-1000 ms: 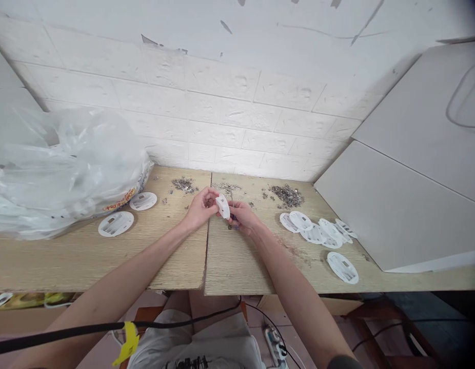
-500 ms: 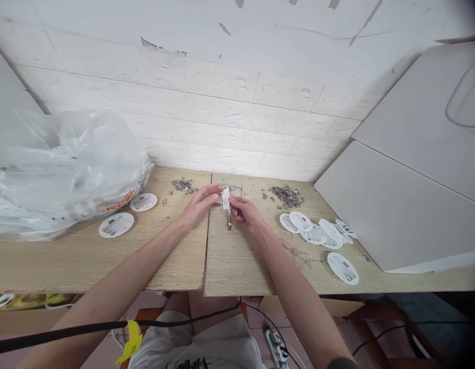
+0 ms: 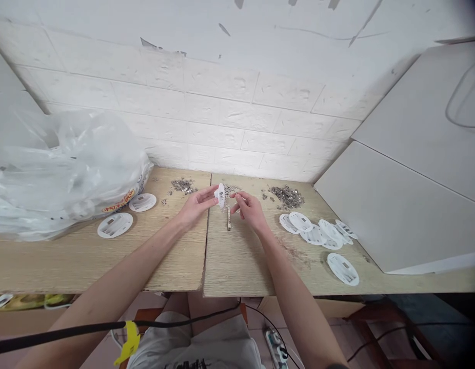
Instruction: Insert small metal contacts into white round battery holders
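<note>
My left hand [image 3: 195,207] grips a round white plastic cover [image 3: 221,196] by its edge, with the disc standing nearly on edge. My right hand [image 3: 250,209] is closed around a slim metal-shafted tool [image 3: 234,191], whose tip points toward the cover; most of it is hidden by the fingers, so its exact kind is unclear. Between the hands, a narrow metal strip with small marks along it [image 3: 229,219] lies on the table. Small metal parts [image 3: 232,188] are scattered just behind the hands.
Piles of tiny metal parts lie at left [image 3: 183,185] and right [image 3: 287,197]. Several white covers [image 3: 314,234] are spread on the right; two more [image 3: 115,225] lie by a large plastic bag [image 3: 68,174]. A white brick-patterned wall [image 3: 222,113] closes off the back.
The cover has passed from my right hand to my left and turned. My right hand has drawn slightly away, and its tool, upright before, now tilts toward the cover.
</note>
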Demonstrator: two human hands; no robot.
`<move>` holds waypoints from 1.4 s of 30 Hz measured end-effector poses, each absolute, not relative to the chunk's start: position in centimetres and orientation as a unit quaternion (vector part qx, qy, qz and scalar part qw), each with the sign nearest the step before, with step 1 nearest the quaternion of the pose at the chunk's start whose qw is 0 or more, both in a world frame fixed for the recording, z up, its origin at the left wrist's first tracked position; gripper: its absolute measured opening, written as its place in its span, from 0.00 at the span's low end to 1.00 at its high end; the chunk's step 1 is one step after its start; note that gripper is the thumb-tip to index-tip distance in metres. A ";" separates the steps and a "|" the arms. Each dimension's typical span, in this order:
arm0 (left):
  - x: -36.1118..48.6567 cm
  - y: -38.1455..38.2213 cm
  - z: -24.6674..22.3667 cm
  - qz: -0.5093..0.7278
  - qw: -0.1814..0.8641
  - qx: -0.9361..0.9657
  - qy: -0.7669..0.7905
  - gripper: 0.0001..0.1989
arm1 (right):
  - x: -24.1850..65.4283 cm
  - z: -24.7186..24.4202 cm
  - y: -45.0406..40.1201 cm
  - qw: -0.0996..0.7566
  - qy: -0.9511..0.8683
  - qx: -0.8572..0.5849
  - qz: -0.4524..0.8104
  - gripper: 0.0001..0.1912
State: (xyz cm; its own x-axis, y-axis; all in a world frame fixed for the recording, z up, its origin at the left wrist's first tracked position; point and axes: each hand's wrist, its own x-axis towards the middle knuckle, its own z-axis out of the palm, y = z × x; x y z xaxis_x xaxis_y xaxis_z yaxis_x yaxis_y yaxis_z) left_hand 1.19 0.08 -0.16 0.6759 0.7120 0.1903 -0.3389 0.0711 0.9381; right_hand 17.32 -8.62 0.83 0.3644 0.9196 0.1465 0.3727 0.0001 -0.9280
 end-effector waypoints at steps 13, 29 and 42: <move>1.3 0.7 -1.1 0.382 0.693 0.585 0.177 0.28 | 17.4 0.7 -9.1 0.378 -0.575 -0.706 0.169 0.15; 1.5 0.3 -0.8 0.377 0.678 0.598 0.200 0.30 | 17.4 0.5 -9.1 0.352 -0.582 -0.718 0.149 0.15; 1.4 -0.3 -0.4 0.363 0.678 0.603 0.211 0.31 | 16.3 1.0 -9.5 0.260 -0.608 -0.748 0.055 0.16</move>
State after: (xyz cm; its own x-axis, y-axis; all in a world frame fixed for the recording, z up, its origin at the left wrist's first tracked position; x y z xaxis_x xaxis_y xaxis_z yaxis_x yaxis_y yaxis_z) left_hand 1.37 -0.28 -0.37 0.6470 0.7472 0.1517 -0.2387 0.0096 0.9710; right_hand 16.26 -9.46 1.02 0.2545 0.9385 0.2334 0.8810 -0.1255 -0.4561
